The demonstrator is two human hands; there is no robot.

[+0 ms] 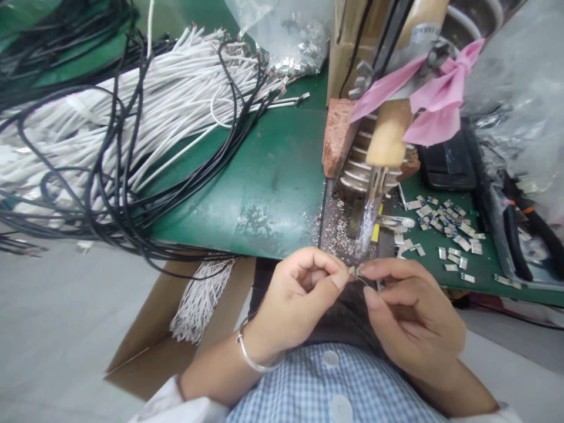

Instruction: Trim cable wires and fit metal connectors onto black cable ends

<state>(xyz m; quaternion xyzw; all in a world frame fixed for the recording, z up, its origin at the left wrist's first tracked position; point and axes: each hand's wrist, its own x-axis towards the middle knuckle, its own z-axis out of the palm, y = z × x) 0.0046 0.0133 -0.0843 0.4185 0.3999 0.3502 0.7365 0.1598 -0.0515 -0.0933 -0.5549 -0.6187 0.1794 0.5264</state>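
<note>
Blue-and-white checked cloth (291, 388) lies nearest; above it the left hand (295, 302) pinches a tiny metallic connector piece (352, 271), near a wooden-handled soldering iron (386, 135); the right hand (412, 311) curls narrow beside it — its hold I cannot tell; this piece seems unfinished — small flat silver connectors (462, 242) lie loose at right.

We looked down on a green tabletop (282, 158). On its left we had a thick sheaf of white cables (176, 106), loops of black cable (215, 164) lying across it, and a clear bag (304, 41) of metal parts behind. To the right we saw a reddish brick (335, 132), a dark phone-like device (449, 167), scattered small metal connectors (476, 247) and a grey tray (500, 235).
</note>
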